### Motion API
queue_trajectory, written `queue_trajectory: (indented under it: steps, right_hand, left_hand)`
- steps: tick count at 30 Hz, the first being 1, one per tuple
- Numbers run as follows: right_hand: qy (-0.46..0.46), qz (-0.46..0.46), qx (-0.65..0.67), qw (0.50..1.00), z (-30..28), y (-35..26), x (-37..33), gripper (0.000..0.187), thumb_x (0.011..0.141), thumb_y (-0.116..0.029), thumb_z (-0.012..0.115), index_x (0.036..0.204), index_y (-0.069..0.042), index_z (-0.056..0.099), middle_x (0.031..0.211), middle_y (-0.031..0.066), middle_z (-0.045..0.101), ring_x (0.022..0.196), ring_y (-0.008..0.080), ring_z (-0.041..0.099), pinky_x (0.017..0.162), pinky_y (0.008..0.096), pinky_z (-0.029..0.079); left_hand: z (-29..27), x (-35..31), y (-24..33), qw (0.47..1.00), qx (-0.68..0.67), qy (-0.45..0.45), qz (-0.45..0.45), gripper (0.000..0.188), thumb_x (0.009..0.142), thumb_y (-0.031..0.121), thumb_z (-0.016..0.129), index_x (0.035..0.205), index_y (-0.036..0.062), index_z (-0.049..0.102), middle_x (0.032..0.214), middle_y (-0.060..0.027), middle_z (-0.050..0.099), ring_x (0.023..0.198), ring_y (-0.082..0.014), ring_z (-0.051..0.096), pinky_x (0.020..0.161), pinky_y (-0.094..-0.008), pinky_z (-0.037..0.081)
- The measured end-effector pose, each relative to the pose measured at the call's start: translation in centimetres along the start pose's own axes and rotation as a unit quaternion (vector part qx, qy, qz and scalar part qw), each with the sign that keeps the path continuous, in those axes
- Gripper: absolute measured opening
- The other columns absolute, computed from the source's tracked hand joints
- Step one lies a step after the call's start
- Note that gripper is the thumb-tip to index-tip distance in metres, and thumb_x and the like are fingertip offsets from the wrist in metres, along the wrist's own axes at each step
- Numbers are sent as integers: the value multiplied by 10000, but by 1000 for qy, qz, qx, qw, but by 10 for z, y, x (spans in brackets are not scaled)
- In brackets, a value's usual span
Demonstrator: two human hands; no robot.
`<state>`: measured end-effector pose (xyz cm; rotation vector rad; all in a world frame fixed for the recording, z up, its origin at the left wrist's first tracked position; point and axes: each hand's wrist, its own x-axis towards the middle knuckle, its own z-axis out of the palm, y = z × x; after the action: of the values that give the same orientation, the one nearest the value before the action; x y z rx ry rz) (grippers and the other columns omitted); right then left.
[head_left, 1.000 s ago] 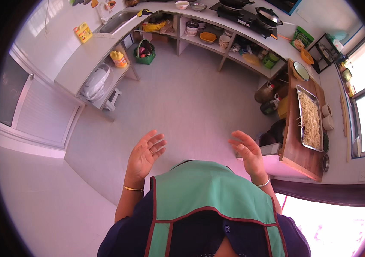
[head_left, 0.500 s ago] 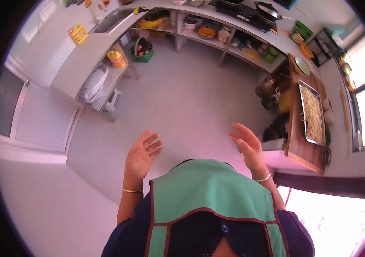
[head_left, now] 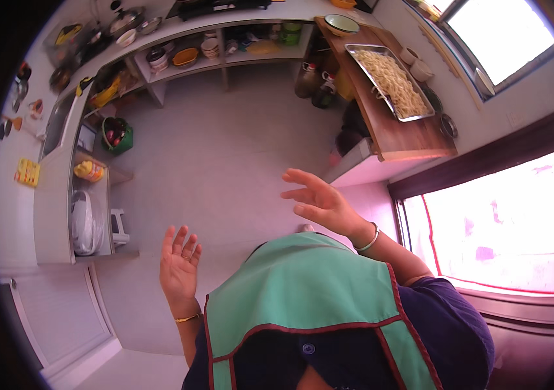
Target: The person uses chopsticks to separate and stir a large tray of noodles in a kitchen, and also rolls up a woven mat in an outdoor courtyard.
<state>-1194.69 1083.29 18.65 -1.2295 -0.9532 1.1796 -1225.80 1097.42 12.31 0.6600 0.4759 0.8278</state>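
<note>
My left hand [head_left: 180, 265] is raised over the floor at the left of the green apron [head_left: 303, 279], fingers apart and palm turned up. It carries a ring and a gold bracelet [head_left: 188, 318]. Farther right, my right hand [head_left: 319, 203] hovers with fingers stretched out and thumb spread, a silver bangle [head_left: 369, 236] round its wrist. Neither hand holds or touches anything. Nearest to the right hand is the wooden counter [head_left: 413, 144], bearing a metal tray [head_left: 390, 107] of pale, noodle-like strips [head_left: 387, 78].
A curved counter with shelves [head_left: 186, 71] runs along the back. At left stand a green basket of vegetables [head_left: 117, 135], a yellow jug [head_left: 88, 171] on a low shelf and a white stool [head_left: 119, 224]. Dark bottles [head_left: 307, 81] stand beside the wooden counter. A bright curtained opening [head_left: 498, 221] lies at right.
The view has turned to the right, so the room's furniture appears farther left. My right hand has swung inward and leftward before the apron. Both hands remain open.
</note>
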Motion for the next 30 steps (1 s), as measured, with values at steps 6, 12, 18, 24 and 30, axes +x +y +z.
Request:
queue_trajectory:
  steps: [6,12,18,24,30]
  right_hand:
    - [37,-14,14,999,-47,0,-40,635,865,-43,607,1420,-64,298,1354,135,421,1210,221,476,969,347,425]
    - [76,-67,52,993,-107,6,-67,630,865,-36,606,1417,-70,305,1348,128,429,1206,218,478,966,346,426]
    - [127,-93,59,986,-166,5,-99,636,860,-22,606,1419,-69,305,1356,107,430,1204,218,481,961,343,430]
    - [229,-100,49,967,-192,8,-136,633,850,-33,617,1412,-60,327,1365,104,444,1199,215,497,928,320,447]
    - [319,-98,73,940,-181,22,-139,614,844,-31,619,1397,-47,351,1378,108,438,1197,222,506,899,292,454]
  left_hand:
    - [49,32,-20,998,39,-49,-21,654,892,359,518,1419,55,278,1357,-137,417,1190,-253,468,1002,-393,390]
    - [117,49,-63,993,70,-65,-70,667,873,371,544,1406,47,309,1321,-149,454,1154,-258,497,984,-391,401]
    - [170,68,-105,985,87,-104,-105,659,871,357,553,1398,39,318,1320,-152,457,1164,-268,496,981,-388,401]
    - [222,107,-133,958,118,-188,-181,656,863,334,562,1401,51,316,1340,-153,443,1183,-273,487,1005,-393,384]
    - [231,148,-139,932,120,-241,-243,622,855,289,592,1377,45,359,1310,-154,474,1155,-271,515,991,-377,404]
